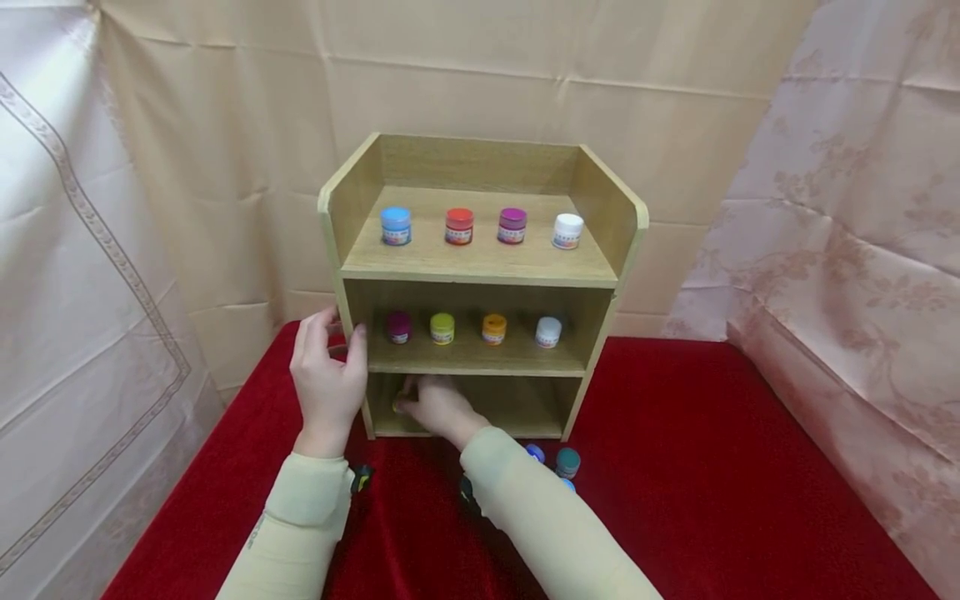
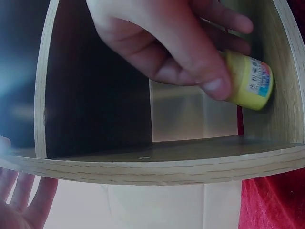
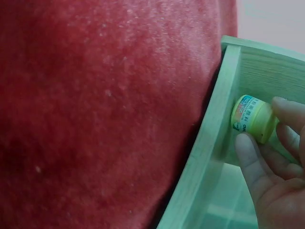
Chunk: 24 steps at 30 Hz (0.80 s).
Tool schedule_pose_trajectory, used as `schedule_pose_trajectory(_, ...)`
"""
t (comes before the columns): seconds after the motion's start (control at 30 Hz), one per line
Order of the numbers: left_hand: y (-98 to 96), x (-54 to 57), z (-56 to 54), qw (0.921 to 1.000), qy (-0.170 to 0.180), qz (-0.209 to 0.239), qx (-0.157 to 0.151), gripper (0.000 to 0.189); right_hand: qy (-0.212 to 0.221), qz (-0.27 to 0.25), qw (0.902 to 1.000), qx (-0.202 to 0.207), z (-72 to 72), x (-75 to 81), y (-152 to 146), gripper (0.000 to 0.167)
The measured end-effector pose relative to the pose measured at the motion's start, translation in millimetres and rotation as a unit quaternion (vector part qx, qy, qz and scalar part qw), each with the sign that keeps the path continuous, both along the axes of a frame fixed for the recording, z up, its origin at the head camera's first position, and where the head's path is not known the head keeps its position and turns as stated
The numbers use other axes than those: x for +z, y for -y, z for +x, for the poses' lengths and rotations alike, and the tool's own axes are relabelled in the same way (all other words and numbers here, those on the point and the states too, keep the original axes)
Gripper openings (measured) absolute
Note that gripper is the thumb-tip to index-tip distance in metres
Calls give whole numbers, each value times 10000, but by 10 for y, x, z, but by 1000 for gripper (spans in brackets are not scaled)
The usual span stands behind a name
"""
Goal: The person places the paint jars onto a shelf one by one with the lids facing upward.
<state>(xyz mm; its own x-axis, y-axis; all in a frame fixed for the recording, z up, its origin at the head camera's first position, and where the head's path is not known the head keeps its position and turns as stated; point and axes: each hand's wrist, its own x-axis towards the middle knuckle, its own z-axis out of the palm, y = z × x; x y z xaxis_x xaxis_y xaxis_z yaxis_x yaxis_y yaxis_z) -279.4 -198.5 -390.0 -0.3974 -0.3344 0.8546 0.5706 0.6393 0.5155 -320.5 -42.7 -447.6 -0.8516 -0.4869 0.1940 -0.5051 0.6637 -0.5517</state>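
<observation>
My right hand reaches into the left end of the bottom compartment of a wooden shelf. Between thumb and fingers it holds a small yellow paint jar, mostly hidden behind the hand in the head view. In the right wrist view the labelled jar is tilted, its base close to the shelf's bottom board. My left hand grips the shelf's left side panel, thumb by the front edge and fingers on the outer side. Part of that hand shows at the lower left of its wrist view.
On the top board are light blue, red, purple and white jars. Dark purple, yellow-green, orange and white jars line the middle board. A teal jar and blue ones, partly behind my right sleeve, lie on the red cloth.
</observation>
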Motion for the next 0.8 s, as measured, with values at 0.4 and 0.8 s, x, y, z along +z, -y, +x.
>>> schedule_pose_trajectory(0.4, -13, 8, 15, 9999, -15, 93, -48, 30, 136, 275, 9995, 62, -19, -32, 72, 14)
schedule_pose_trajectory(0.8, -14, 6, 13, 10000, -6, 59, 5, 30, 174, -359, 9992, -31, -78, -86, 115, 9)
